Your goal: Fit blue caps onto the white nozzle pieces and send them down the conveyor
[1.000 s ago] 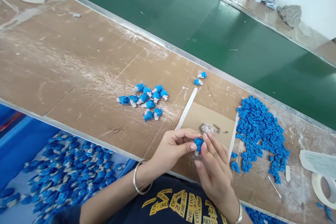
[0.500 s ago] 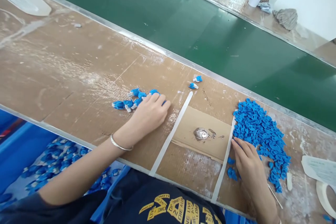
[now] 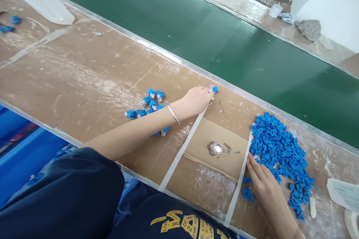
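My left hand (image 3: 198,101), a bangle at its wrist, reaches across the table to two small blue pieces with white ends. Its fingers curl over one, mostly hidden; the other blue-and-white piece (image 3: 215,89) touches the fingertips. Under and beside that forearm lies a loose cluster of blue-and-white pieces (image 3: 153,104). My right hand (image 3: 263,181) rests by the right tape strip (image 3: 238,190), fingers together in a pinch; what they hold, if anything, cannot be made out. Beside it spreads a heap of small blue pieces (image 3: 280,149). Between the hands, a silvery wet puddle (image 3: 215,148) sits on cardboard (image 3: 202,138).
A green conveyor belt (image 3: 190,33) runs behind the table's metal edge. Another tape strip (image 3: 179,157) borders the cardboard on the left. At right are a white card (image 3: 343,194) and a tape roll (image 3: 352,222). Blue bins (image 3: 25,160) stand below the front edge.
My left hand has moved from the cluster, up and right, to the two pieces near the belt. More of the cluster now shows. My right hand has stayed by the tape strip.
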### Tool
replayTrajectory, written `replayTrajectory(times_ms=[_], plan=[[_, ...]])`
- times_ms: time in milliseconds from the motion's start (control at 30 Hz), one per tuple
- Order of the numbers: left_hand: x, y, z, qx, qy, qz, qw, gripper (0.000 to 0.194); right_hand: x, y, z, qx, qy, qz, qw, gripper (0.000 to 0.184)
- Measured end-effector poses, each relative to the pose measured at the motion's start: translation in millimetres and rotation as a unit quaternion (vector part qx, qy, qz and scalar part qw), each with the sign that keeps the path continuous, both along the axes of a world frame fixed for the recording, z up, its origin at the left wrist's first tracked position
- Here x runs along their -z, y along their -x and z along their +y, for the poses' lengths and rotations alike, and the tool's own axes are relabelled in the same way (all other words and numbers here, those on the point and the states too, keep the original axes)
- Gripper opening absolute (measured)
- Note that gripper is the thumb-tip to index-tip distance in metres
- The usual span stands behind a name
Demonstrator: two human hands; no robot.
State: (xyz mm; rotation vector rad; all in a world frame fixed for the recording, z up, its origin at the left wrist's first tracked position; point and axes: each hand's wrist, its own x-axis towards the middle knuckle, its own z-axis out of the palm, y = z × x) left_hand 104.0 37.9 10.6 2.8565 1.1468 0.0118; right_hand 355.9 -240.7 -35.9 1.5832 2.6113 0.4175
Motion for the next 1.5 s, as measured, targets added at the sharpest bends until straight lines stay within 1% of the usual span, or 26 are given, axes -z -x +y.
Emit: replayTrajectory(times_ms=[67, 133, 233, 300, 333, 400, 467, 567, 700, 767, 800, 833, 867, 900, 933, 1000, 1033, 1067, 1100, 1167, 1200, 1267, 1333, 1367, 1400, 1500], plan=[[4.5, -0.6, 0.1, 0.015, 0.017, 0.0, 1.0, 0.032, -4.4, 0.3, 0.7, -0.002, -0.007, 0.005, 1.0, 0.05], [10.9, 5.7, -1.7, 0.039, 0.037, -0.024, 0.998, 0.033, -10.7, 3.0, 1.4, 0.002, -0.013, 0.029, 0.999, 0.043], [21.5, 18.9, -6.6, 0.053, 0.085, -0.115, 0.988, 0.04, -23.1, 17.7, 8.2, 0.011, -0.021, 0.118, 0.993, 0.041], [26.6, 25.8, -9.8, 0.033, 0.109, -0.183, 0.976, 0.047, -30.7, 34.3, 18.6, 0.022, -0.033, 0.186, 0.982, 0.045], [28.2, 28.1, -11.0, 0.017, 0.119, -0.206, 0.971, 0.045, -33.6, 43.3, 25.3, 0.024, -0.037, 0.213, 0.976, 0.048], [29.9, 30.5, -12.3, -0.015, 0.141, -0.228, 0.963, 0.034, -37.2, 59.9, 39.9, 0.018, -0.039, 0.248, 0.968, 0.052], [30.7, 30.1, -12.8, -0.03, 0.167, -0.229, 0.959, 0.023, -37.9, 71.9, 53.9, 0.005, -0.031, 0.264, 0.964, 0.054], [31.8, 25.0, -13.1, -0.04, 0.192, -0.235, 0.952, 0.019, -35.8, 81.2, 68.9, -0.012, -0.017, 0.266, 0.964, 0.052], [27.5, 17.5, -16.3, -0.055, 0.215, -0.255, 0.941, 0.012, -34.8, 85.8, 74.2, -0.021, -0.005, 0.266, 0.964, 0.046], [20.5, 19.0, -22.0, -0.059, 0.223, -0.266, 0.936, 0.01, -37.1, 88.5, 70.6, -0.009, 0.007, 0.318, 0.948, 0.045], [16.1, 21.7, -26.7, -0.061, 0.232, -0.28, 0.93, 0.01, -38.6, 90.5, 67.5, 0.005, 0.019, 0.361, 0.932, 0.045], [11.5, 25.6, -33.0, -0.063, 0.252, -0.304, 0.917, 0.01, -40.2, 93.0, 63.6, 0.025, 0.034, 0.415, 0.909, 0.045], [7.0, 30.3, -40.8, -0.063, 0.293, -0.338, 0.892, 0.009, -41.5, 96.1, 59.3, 0.051, 0.051, 0.475, 0.877, 0.045], [2.9, 35.5, -50.3, -0.062, 0.356, -0.378, 0.852, 0.01, -42.5, 99.7, 54.7, 0.08, 0.067, 0.54, 0.835, 0.044], [-0.2, 40.5, -61.2, -0.061, 0.435, -0.419, 0.795, 0.013, -43.0, 103.8, 50.3, 0.109, 0.082, 0.603, 0.786, 0.043], [-2.8, 48.1, -85.8, -0.064, 0.591, -0.476, 0.648, 0.02, -42.7, 112.5, 42.5, 0.154, 0.101, 0.707, 0.683, 0.041], [-2.1, 50.2, -98.5, -0.07, 0.646, -0.49, 0.581, 0.023, -42.2, 116.9, 39.6, 0.166, 0.106, 0.743, 0.639, 0.04], [-0.2, 50.9, -110.9, -0.081, 0.682, -0.502, 0.525, 0.026, -41.5, 121.2, 37.3, 0.172, 0.109, 0.77, 0.605, 0.04], [2.5, 50.4, -122.3, -0.093, 0.7, -0.517, 0.483, 0.03, -40.9, 125.3, 35.7, 0.173, 0.112, 0.788, 0.58, 0.039], [9.0, 46.6, -141.5, -0.117, 0.707, -0.553, 0.426, 0.038, -40.0, 132.7, 33.8, 0.168, 0.113, 0.808, 0.553, 0.041], [12.1, 44.2, -148.9, -0.123, 0.704, -0.57, 0.406, 0.041, -39.8, 135.8, 33.4, 0.163, 0.111, 0.812, 0.55, 0.041], [16.7, 39.7, -159.2, -0.127, 0.697, -0.595, 0.38, 0.042, -39.6, 140.2, 33.1, 0.154, 0.103, 0.808, 0.56, 0.042], [18.9, 36.9, -164.7, -0.129, 0.695, -0.604, 0.368, 0.04, -39.2, 141.4, 33.2, 0.144, 0.089, 0.789, 0.59, 0.042], [19.3, 36.2, -166.1, -0.131, 0.694, -0.607, 0.364, 0.039, -39.0, 140.7, 33.3, 0.135, 0.082, 0.772, 0.616, 0.041], [19.4, 35.9, -166.9, -0.133, 0.692, -0.61, 0.362, 0.038, -38.9, 139.3, 33.3, 0.123, 0.072, 0.747, 0.65, 0.04], [19.1, 36.4, -167.9, -0.135, 0.675, -0.623, 0.371, 0.035, -40.2, 134.2, 32.4, 0.07, 0.02, 0.625, 0.777, 0.039]])
